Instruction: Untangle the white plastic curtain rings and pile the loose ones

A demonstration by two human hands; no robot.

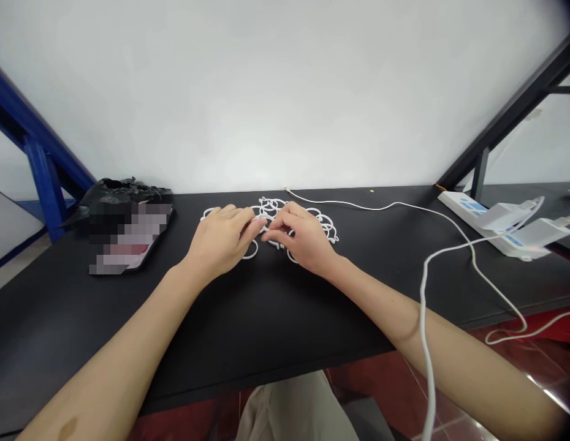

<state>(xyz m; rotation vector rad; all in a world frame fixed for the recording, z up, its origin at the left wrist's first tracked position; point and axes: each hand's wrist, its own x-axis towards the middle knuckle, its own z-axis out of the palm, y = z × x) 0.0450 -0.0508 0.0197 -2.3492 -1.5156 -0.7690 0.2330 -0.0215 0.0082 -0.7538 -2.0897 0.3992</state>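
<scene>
Left hand (223, 237) and right hand (304, 237), each grip seemingly closed on white rings (268, 207); black bag (124, 187) contents hidden.

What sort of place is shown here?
Likely a workshop or assembly bench: a metal frame, a power strip, and the left hand and right hand pinching white rings on a black table.

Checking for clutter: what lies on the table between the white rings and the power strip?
Head view: only a white cable crosses the bare black table between the white rings and power strip.
</scene>
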